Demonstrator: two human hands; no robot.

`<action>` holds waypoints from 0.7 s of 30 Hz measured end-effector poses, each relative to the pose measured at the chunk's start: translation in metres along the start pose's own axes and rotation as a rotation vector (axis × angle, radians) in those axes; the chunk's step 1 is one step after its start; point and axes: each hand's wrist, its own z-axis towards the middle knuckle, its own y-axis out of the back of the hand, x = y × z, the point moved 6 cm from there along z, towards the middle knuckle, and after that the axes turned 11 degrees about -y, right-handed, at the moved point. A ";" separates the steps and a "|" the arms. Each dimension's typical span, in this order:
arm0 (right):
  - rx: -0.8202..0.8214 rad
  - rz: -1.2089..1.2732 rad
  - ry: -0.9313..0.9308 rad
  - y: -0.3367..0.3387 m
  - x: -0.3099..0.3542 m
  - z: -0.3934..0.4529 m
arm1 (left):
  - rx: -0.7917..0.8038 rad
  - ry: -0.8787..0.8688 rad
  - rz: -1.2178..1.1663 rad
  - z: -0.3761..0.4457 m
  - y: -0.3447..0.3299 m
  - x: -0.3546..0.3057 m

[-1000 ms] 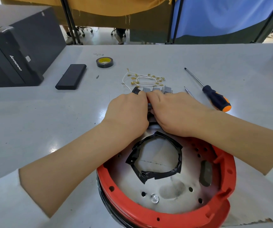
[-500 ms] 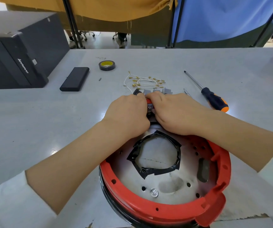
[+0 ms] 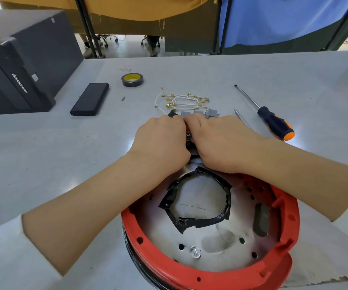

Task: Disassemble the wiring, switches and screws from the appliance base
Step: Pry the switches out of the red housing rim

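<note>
Grey worktable (image 3: 43,147), with yellow and blue cloth hanging behind its far edge. Appliance base (image 3: 215,275): round, red-rimmed, at the near edge, its metal floor bearing a ring of black tape (image 3: 198,221) and one screw (image 3: 195,252). Left hand (image 3: 161,143) and right hand (image 3: 217,143): knuckles together over the base's far rim, fingers curled down around a small part (image 3: 188,136) with orange and metal showing between them (the exact hold was hidden). Beyond the hands: white wires (image 3: 181,100) with brass terminals, loose on the table, and grey switches (image 3: 198,113) in a row. Right: screwdriver (image 3: 273,121), black and orange handle. Left: black computer case (image 3: 16,65), flat black block (image 3: 90,99), tape roll (image 3: 132,79).
</note>
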 end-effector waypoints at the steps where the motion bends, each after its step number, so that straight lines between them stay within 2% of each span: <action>1: 0.007 -0.003 -0.003 0.000 0.000 0.000 | 0.000 0.000 0.001 0.000 0.000 0.000; 5: 0.028 0.015 0.010 0.000 0.000 0.001 | 0.011 -0.019 -0.014 -0.001 -0.002 0.004; 11: 0.059 0.162 0.027 -0.003 -0.005 0.001 | 0.105 -0.090 -0.158 0.002 -0.007 0.012; 21: 0.011 0.094 0.020 -0.004 -0.003 0.001 | 0.031 -0.113 -0.089 0.010 -0.004 0.013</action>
